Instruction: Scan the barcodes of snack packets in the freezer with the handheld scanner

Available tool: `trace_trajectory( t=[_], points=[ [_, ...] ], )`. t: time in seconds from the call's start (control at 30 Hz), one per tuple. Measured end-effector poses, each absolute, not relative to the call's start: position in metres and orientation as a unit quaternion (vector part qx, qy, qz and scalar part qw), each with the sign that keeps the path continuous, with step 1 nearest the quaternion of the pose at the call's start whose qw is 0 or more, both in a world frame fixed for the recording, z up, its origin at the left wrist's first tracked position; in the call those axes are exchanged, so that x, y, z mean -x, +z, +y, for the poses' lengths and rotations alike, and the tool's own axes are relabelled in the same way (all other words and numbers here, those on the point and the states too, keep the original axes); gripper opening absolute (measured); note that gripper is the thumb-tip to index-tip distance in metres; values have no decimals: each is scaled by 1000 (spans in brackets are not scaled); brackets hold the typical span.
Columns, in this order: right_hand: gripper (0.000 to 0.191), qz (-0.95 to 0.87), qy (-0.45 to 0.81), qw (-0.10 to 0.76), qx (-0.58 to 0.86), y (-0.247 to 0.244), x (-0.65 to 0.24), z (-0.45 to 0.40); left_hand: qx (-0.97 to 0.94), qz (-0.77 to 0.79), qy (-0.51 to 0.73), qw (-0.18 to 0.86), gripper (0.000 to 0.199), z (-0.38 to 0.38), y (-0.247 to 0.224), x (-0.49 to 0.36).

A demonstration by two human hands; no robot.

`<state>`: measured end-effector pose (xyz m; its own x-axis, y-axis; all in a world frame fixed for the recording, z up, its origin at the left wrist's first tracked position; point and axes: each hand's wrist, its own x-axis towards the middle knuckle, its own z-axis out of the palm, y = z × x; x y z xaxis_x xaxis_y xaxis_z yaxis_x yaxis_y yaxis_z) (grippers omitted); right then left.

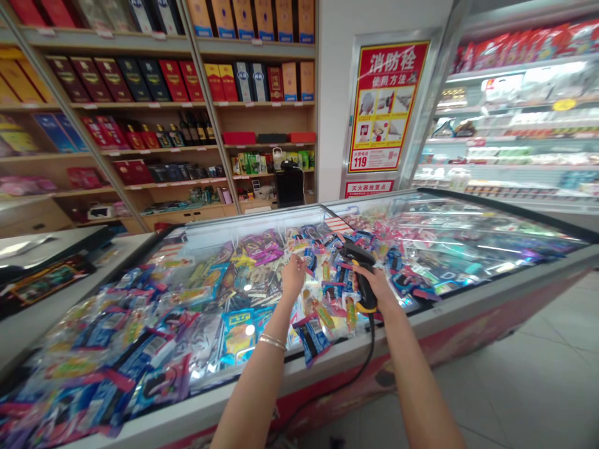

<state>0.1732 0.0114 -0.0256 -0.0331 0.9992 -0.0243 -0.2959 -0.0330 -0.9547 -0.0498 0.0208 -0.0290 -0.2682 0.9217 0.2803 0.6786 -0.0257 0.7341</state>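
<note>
A chest freezer with sliding glass lids holds a heap of colourful plastic snack packets. My right hand grips a black and yellow handheld barcode scanner above the packets, and its black cable hangs down over the freezer's front rim. My left hand, with a thin bangle on the wrist, reaches into the heap. Its bunched fingers touch the packets, and I cannot tell whether they grip one.
Wooden shelves of boxed goods and bottles stand behind the freezer. A red fire-hydrant instruction poster hangs on a pillar, with a lit refrigerated display case at right. A counter is at left; a tiled floor at right.
</note>
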Motion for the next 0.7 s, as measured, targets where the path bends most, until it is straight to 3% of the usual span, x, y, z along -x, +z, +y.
trace_trajectory(
  t=[0.33,0.57,0.7],
  points=[
    [23,-572,533,480,397,25,-141,33,-470,669,566,105,22,21,-27,73],
    [19,-680,486,397,380,15,-103,57,-446,697,557,67,27,20,-22,79],
    [19,-672,476,402,401,8,-107,54,-434,726,533,28,33,16,-16,81]
  ],
)
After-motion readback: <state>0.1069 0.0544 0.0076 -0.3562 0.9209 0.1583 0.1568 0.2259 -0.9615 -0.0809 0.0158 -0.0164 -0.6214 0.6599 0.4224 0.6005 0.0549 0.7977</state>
